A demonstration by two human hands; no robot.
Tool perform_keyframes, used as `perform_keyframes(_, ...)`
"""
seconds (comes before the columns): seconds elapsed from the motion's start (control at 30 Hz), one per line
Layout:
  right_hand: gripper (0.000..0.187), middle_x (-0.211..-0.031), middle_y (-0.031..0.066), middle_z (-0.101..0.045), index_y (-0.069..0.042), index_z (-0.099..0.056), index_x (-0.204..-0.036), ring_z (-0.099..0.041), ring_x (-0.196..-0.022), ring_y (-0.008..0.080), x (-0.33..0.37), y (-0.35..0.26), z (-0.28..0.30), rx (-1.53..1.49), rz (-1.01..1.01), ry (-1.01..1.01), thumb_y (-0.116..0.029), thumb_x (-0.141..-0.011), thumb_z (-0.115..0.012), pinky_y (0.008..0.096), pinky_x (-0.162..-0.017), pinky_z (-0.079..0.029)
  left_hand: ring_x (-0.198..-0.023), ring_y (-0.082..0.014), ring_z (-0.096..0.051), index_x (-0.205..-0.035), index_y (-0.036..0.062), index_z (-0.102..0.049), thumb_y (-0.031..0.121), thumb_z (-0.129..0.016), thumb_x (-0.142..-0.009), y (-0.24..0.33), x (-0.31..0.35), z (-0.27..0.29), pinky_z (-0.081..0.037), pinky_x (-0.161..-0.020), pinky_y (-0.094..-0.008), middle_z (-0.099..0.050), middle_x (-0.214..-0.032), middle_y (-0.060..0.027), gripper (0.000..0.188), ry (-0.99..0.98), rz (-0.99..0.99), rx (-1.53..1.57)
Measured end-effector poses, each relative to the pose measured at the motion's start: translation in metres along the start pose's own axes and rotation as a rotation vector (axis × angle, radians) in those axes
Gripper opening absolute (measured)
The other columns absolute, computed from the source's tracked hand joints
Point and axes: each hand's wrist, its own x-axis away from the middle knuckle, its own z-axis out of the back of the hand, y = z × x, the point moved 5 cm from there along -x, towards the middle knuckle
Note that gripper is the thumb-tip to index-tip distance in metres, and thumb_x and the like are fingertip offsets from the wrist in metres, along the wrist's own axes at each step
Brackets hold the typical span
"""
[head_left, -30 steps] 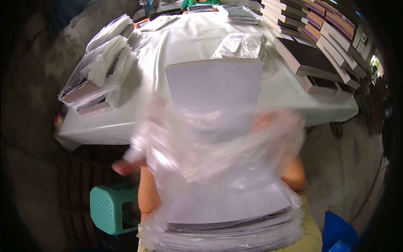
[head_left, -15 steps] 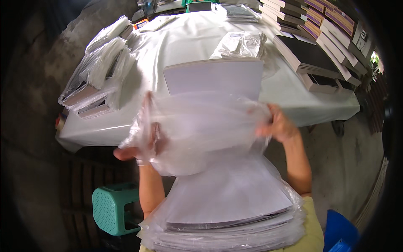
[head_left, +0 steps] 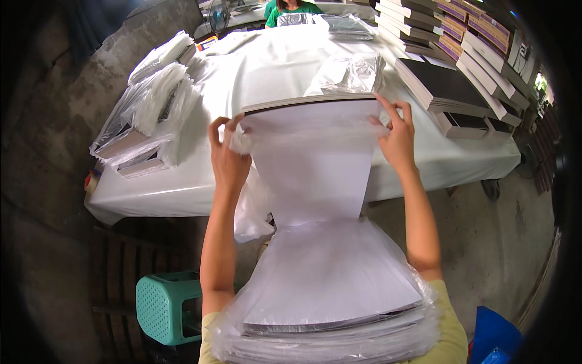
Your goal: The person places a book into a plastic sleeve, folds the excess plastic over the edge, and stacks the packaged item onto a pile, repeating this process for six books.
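Note:
At the table's near edge stands a thin stack of white boards (head_left: 321, 176), with a dark line along its top edge. A clear plastic bag (head_left: 315, 125) stretches across its upper part. My left hand (head_left: 229, 151) is closed on bunched film at the left top corner, and loose plastic hangs below it. At the right top corner, my right hand (head_left: 397, 133) pinches the bag's edge, its index finger touching the boards' corner. Against my body lies a pile of plastic-wrapped white sheets (head_left: 333, 279), close to the foot of the boards.
Wrapped packs (head_left: 145, 115) are heaped on the white-covered table (head_left: 145, 197) at left. Crumpled plastic (head_left: 348, 71) lies behind the boards. Dark-topped stacks (head_left: 442, 85) and boxes stand at right. A green stool (head_left: 160, 309) is at lower left. A person in green (head_left: 294, 9) sits beyond.
Both hands have moved up and away from me to the boards' top corners. The bag, earlier spread loosely in front of the boards, now lies across their upper part.

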Motion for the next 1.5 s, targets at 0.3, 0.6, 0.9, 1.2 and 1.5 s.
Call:
perform_keyframes(0.3, 0.021, -0.067, 0.005, -0.053, 0.0, -0.065, -0.079, -0.053, -0.059, 0.0118, 0.054, -0.063, 0.079, -0.035, 0.343, 0.217, 0.011, -0.061, -0.062, 0.0225, -0.051, -0.042, -0.059, -0.0162, -0.05, -0.074, -0.0045, -0.055, 0.009, -0.06, -0.054, 0.0, 0.037, 0.077, -0.04, -0.053, -0.0272, -0.055, -0.067, -0.01, 0.024, -0.332, 0.097, 0.89)
perform_keyframes(0.6, 0.083, -0.064, -0.003, -0.048, -0.002, -0.025, -0.131, -0.043, -0.058, 0.0039, 0.1, -0.007, 0.077, -1.333, -0.503, -0.632, -0.011, -0.063, -0.072, 0.0153, -0.055, -0.032, -0.072, -0.0111, -0.049, -0.085, 0.004, -0.055, 0.016, -0.075, -0.066, 0.015, 0.103, 0.015, -0.039, -0.068, -0.0239, -0.053, -0.074, -0.0008, 0.03, -1.297, 0.796, 1.056)
perform_keyframes(0.9, 0.045, -0.082, 0.0049, -0.058, -0.003, -0.042, -0.12, -0.054, -0.074, 0.0088, 0.22, 0.104, -0.034, -1.198, -1.092, -0.702, -0.01, -0.079, -0.058, 0.0211, -0.063, -0.043, -0.07, -0.0099, -0.05, -0.099, 0.0052, -0.053, 0.013, -0.068, -0.073, -0.069, 0.225, -0.075, -0.041, -0.065, -0.0245, -0.053, -0.076, 0.0007, 0.031, -0.979, 1.066, 1.177)
perform_keyframes(1.2, 0.023, -0.066, 0.0011, -0.053, -0.004, -0.056, -0.091, -0.043, -0.053, 0.0068, 0.286, 0.235, -0.107, -0.719, -1.174, -0.252, -0.018, -0.074, -0.064, 0.02, -0.047, -0.035, -0.06, -0.0063, -0.043, -0.1, 0.0041, -0.055, 0.02, -0.059, -0.079, -0.133, 0.298, -0.124, -0.036, -0.053, -0.0229, -0.057, -0.076, 0.0003, 0.027, -0.554, 1.129, 0.841)
perform_keyframes(1.5, 0.019, -0.077, -0.003, -0.05, -0.008, -0.055, -0.093, -0.042, -0.066, 0.0028, 0.075, -0.008, -0.002, -0.981, -0.214, -0.504, -0.012, -0.076, -0.061, 0.0172, -0.062, -0.033, -0.115, -0.0256, -0.038, -0.137, 0.0144, -0.008, 0.063, -0.044, -0.074, 0.019, 0.08, 0.009, -0.042, -0.087, -0.0392, -0.036, -0.128, -0.0179, 0.087, -0.473, 0.675, 1.604)
